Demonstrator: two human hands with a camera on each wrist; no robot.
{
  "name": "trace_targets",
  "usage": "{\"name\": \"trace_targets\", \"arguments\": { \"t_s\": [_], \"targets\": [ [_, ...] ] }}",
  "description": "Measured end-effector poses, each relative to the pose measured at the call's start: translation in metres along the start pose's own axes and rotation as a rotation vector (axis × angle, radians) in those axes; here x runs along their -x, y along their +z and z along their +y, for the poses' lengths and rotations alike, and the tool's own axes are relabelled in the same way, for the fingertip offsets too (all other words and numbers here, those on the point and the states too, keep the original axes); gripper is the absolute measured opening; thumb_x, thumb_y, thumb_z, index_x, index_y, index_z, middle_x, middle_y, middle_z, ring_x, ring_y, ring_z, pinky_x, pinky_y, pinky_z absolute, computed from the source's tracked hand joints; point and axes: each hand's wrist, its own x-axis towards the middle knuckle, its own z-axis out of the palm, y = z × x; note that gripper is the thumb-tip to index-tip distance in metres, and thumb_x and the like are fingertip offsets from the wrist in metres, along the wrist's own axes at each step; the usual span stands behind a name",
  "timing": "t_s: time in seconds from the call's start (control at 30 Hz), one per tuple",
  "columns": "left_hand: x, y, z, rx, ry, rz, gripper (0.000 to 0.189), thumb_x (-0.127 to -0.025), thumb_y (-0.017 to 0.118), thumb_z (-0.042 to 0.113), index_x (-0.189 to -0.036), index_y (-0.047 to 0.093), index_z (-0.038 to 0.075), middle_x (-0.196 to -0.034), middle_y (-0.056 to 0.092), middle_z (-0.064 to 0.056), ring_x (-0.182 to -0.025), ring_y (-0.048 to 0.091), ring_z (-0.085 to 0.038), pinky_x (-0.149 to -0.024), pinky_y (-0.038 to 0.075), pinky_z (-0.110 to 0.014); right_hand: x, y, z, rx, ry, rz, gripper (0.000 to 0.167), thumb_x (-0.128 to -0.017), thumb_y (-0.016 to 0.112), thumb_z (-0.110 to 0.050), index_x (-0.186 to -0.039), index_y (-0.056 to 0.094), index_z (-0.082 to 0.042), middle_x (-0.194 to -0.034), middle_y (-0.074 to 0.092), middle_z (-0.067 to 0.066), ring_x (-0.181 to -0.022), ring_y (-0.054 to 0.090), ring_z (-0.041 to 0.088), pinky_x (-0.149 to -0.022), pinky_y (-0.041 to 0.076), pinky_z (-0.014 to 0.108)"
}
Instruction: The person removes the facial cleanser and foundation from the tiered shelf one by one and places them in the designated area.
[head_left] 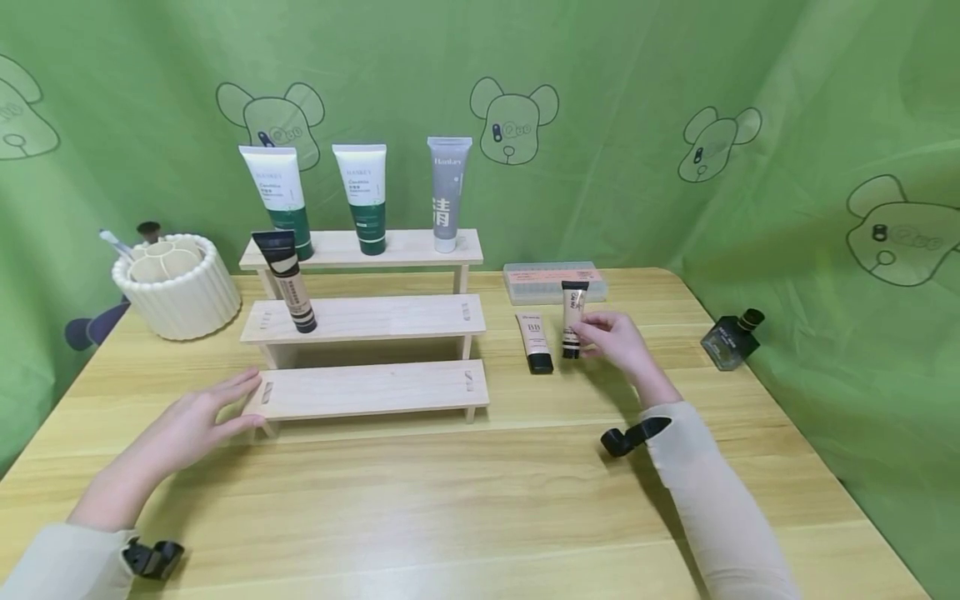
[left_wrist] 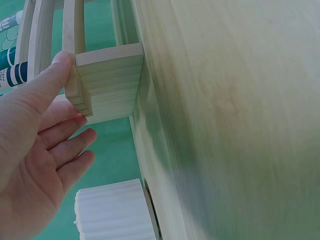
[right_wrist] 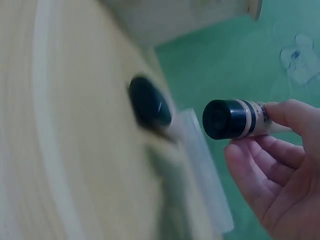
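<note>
At the left end of the three-tier wooden display rack, my left hand holds the lowest board. Its thumb lies on the front edge and its fingers reach behind the end, as the left wrist view shows. My right hand pinches a small beige cosmetic tube by its lower part, black cap down, lifted off the table. Just left of it, a pink BB cream tube with a black cap is on the table. A beige tube with black ends stands on the middle tier.
Two white-and-green tubes and a grey tube stand on the top tier. A white ribbed brush holder is at the left. Behind the BB cream lies a clear flat case; a dark glass bottle lies near the right edge.
</note>
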Motion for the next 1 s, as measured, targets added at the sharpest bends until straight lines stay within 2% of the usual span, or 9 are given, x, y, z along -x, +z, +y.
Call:
{"name": "trace_targets", "arguments": {
  "t_s": [0.17,0.27,0.43,0.57,1.0],
  "targets": [
    [0.000,0.000,0.000,0.005,-0.008,-0.008,0.063,-0.087,0.063,0.033,-0.129,0.045,-0.009,-0.134,0.039,-0.027,-0.114,0.041,-0.051,-0.092,0.033,-0.063,-0.007,-0.010,0.015,0.092,0.079,-0.016,0.045,-0.091,0.058,-0.017,-0.119,0.047,0.017,-0.090,0.061,0.017,-0.067,0.060,0.014,-0.068,0.056,0.034],
    [0.000,0.000,0.000,0.005,-0.011,-0.009,0.063,-0.087,0.063,0.033,-0.129,0.045,-0.009,-0.135,0.039,-0.027,-0.114,0.040,-0.051,-0.093,0.033,-0.063,-0.012,-0.015,0.022,0.109,0.125,-0.037,0.047,-0.091,0.058,-0.018,-0.120,0.046,0.017,-0.091,0.061,0.014,-0.069,0.060,0.012,-0.066,0.056,0.027],
    [0.000,0.001,0.000,0.005,-0.006,-0.007,0.062,-0.086,0.064,0.033,-0.129,0.045,-0.009,-0.134,0.039,-0.027,-0.114,0.041,-0.050,-0.092,0.033,-0.063,-0.020,-0.020,0.031,0.130,0.194,-0.064,0.046,-0.092,0.057,-0.019,-0.118,0.048,0.017,-0.082,0.061,0.007,-0.064,0.058,0.010,-0.062,0.056,0.025],
    [0.000,0.001,-0.001,0.009,-0.004,-0.004,0.062,-0.086,0.064,0.032,-0.129,0.046,-0.009,-0.134,0.039,-0.027,-0.114,0.041,-0.050,-0.092,0.034,-0.062,-0.025,-0.023,0.037,0.157,0.210,-0.075,0.044,-0.092,0.057,-0.019,-0.117,0.049,0.017,-0.077,0.059,0.006,-0.062,0.057,0.011,-0.059,0.056,0.026],
    [0.000,0.001,-0.001,0.007,-0.004,-0.005,0.062,-0.086,0.064,0.033,-0.129,0.046,-0.009,-0.134,0.039,-0.028,-0.115,0.041,-0.050,-0.092,0.034,-0.062,-0.032,-0.023,0.036,0.215,0.246,-0.070,0.040,-0.092,0.057,-0.019,-0.112,0.054,0.016,-0.079,0.060,0.009,-0.060,0.057,0.011,-0.056,0.055,0.026]
  ]
}}
